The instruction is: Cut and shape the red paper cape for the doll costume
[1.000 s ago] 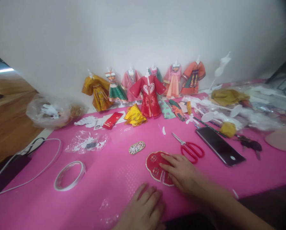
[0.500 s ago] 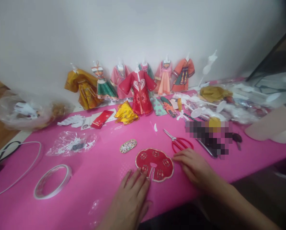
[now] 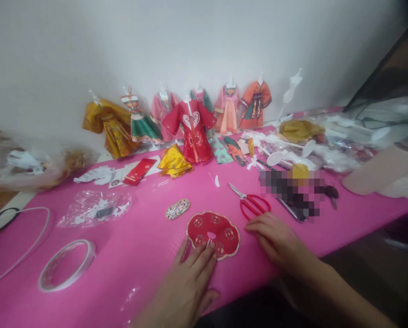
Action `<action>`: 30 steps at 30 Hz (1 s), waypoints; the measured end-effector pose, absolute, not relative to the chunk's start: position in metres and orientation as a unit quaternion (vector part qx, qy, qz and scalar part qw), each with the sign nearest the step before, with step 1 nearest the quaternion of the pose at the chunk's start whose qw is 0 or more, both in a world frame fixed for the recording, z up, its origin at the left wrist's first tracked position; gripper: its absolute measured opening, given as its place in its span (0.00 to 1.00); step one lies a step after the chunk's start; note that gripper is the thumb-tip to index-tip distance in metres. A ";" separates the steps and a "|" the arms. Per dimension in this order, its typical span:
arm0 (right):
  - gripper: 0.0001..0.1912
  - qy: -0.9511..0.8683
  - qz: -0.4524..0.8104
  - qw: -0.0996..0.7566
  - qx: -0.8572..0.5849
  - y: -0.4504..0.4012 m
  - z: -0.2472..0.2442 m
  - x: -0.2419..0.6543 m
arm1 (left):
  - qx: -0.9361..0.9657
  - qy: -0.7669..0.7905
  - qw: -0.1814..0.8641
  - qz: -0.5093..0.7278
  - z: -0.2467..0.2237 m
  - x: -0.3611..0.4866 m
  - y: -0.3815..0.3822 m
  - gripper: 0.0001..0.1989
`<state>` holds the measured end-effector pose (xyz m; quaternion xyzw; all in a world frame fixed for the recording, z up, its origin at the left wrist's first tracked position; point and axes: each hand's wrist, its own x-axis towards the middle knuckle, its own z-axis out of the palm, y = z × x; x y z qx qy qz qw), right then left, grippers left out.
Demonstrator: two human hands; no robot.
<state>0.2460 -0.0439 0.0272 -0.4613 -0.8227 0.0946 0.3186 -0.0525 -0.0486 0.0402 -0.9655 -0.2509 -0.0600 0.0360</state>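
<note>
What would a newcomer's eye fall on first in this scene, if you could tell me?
Probably the bright pink table cover, and the row of miniature costumes standing along the white wall at the back. Near the front edge, a red scalloped collar piece lies flat, with the left hand resting its fingertips on it and the right hand just beside it, below the red scissors.

Embroidered cloth collar piece (image 3: 213, 231), glossy pink plastic mat (image 3: 149, 241)

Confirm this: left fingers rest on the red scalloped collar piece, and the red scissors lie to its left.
Not quite. In the head view the left hand does touch the red scalloped collar piece, but the red scissors lie to its right.
</note>
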 end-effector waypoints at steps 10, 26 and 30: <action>0.20 -0.845 0.134 0.285 -0.432 -0.040 0.029 0.224 | -0.960 -0.274 -0.004 -0.064 0.041 -0.060 -0.046 0.31; 0.21 -0.854 0.110 0.297 -0.412 -0.033 0.020 0.202 | -0.812 -0.540 -0.051 -0.214 0.046 -0.085 0.024 0.14; 0.21 -0.855 0.103 0.320 -0.394 -0.019 0.035 0.195 | -0.803 -0.551 -0.065 -0.218 0.043 -0.083 0.038 0.11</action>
